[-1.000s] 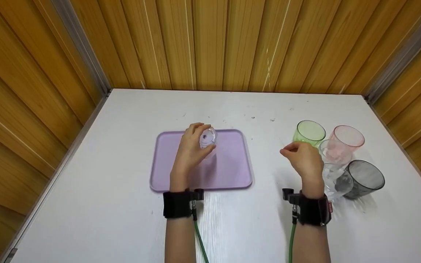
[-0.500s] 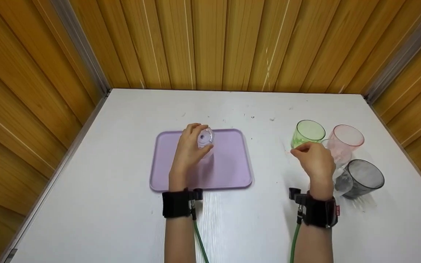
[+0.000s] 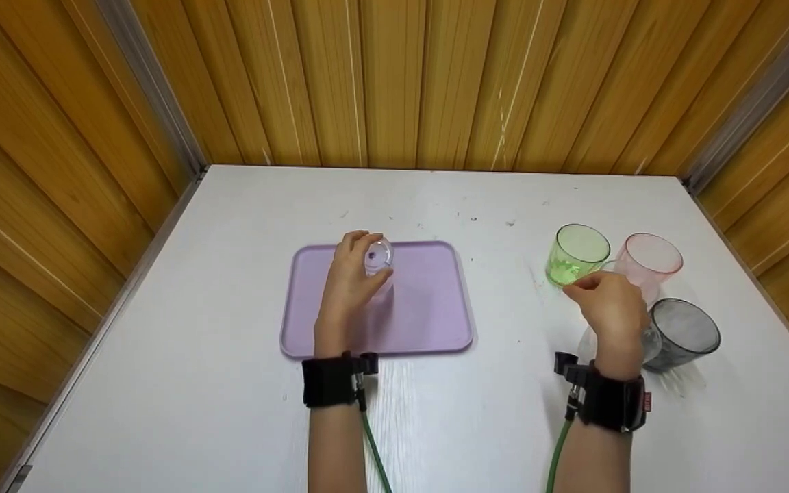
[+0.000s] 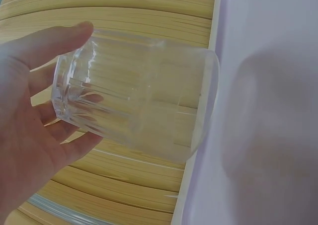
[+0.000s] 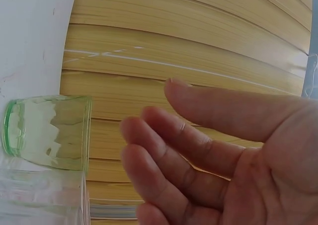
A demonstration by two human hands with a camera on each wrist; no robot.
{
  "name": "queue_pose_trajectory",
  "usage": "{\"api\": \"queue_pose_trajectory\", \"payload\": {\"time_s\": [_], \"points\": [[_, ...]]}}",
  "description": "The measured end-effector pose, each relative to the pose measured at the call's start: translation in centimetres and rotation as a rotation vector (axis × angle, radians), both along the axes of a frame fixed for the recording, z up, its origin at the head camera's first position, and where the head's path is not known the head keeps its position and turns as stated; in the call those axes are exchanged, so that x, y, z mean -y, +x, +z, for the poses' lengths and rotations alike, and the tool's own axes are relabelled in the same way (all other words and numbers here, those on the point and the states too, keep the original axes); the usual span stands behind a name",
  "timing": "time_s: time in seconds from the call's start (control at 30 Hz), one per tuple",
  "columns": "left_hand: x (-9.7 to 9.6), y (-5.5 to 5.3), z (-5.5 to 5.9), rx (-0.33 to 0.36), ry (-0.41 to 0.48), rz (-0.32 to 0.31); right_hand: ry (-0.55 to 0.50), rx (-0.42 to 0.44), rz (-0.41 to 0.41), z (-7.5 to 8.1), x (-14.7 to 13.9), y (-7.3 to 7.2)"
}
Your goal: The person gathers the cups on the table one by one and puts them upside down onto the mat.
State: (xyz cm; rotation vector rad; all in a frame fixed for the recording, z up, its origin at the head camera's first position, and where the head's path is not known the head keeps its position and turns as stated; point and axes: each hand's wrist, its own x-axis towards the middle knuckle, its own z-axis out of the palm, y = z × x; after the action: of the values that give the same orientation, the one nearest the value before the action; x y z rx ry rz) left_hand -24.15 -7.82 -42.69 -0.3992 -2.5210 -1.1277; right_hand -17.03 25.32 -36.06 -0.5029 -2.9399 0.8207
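Observation:
My left hand (image 3: 348, 284) grips a clear glass (image 4: 134, 96) by its base. The glass is upside down, its rim toward the purple tray (image 3: 432, 301); whether the rim touches the tray I cannot tell. My right hand (image 3: 610, 308) hovers beside several glasses, with loosely bent fingers and nothing between them in the right wrist view. Nearest its fingertips stands a green glass (image 3: 578, 257). A pink glass (image 3: 653, 257) and a grey glass (image 3: 687, 332) are to its right. Clear glass surfaces (image 3: 653, 342) show partly behind the hand and wrist.
The white table (image 3: 244, 418) carries the tray at centre left and the glasses at right. Wood-patterned panels (image 3: 394, 82) stand along the back and both sides. A green cable (image 3: 377, 445) runs from each wrist band.
My right hand has moved right, over the clear glass surfaces, showing more of the green glass. My left hand has shifted slightly left with the inverted glass.

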Motion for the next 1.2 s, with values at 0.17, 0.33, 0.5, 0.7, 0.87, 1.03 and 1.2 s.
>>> {"api": "queue_pose_trajectory", "payload": {"time_s": [0.17,0.33,0.5,0.7,0.87,1.03,1.2], "points": [[0.1,0.1,0.0,0.006,0.003,0.019,-0.008,0.036,-0.018,0.0,-0.5,0.3],[0.3,0.0,0.0,0.005,0.029,0.034,-0.006,0.071,-0.027,0.1,-1.1,0.5],[0.4,-0.2,-0.3,-0.012,0.033,0.052,-0.004,0.099,-0.017,0.1,-1.9,1.0],[0.6,-0.4,-0.6,-0.032,0.031,0.079,-0.020,0.149,-0.016,0.2,-2.6,1.5],[0.8,-0.5,-1.0,-0.073,0.038,0.092,-0.017,0.186,-0.011,0.3,-2.9,1.6],[0.9,-0.5,-1.1,-0.063,0.054,0.109,-0.018,0.223,0.005,0.3,-3.2,1.8],[1.1,-0.5,-1.2,-0.046,0.060,0.122,-0.019,0.239,0.013,0.2,-3.4,1.9]]}}
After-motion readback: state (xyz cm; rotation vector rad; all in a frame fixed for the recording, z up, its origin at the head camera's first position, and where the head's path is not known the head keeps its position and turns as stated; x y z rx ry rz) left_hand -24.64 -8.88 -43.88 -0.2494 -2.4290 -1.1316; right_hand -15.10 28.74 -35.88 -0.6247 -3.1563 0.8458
